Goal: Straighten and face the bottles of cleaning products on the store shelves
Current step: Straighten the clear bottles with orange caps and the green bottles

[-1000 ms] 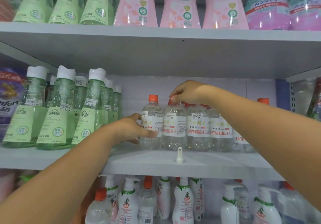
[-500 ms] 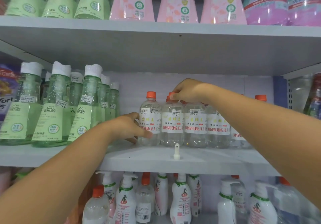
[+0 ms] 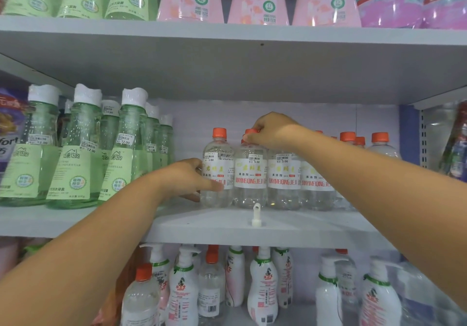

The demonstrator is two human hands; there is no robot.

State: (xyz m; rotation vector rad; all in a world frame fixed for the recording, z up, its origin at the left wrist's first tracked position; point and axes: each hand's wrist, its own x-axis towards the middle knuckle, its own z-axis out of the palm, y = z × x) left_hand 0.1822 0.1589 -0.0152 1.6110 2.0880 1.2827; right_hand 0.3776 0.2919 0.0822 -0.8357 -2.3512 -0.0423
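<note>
To face its label outward, the left hand (image 3: 188,180) gripped a clear plastic orange-capped bottle (image 3: 217,171) while the right hand (image 3: 271,131) pinched a neighbouring orange cap (image 3: 251,131).

Clear bottles with orange caps (image 3: 250,174), middle shelf: white labels read "JUNYIMEIQINGJIEJI" in red capitals, partly cut off on some; small price stickers above read "5.00". The leftmost clear bottle (image 3: 217,171), gripped by the left hand (image 3: 187,179), shows "5.00" and only part of the same red line. Green bottles with white caps (image 3: 75,153), same shelf, left: price stickers read "12.00"; the label carries a line ending "WEAR". Purple package (image 3: 10,143), far left: letters "for" are legible. The remaining label text is Chinese script, mostly too small to read.
</note>
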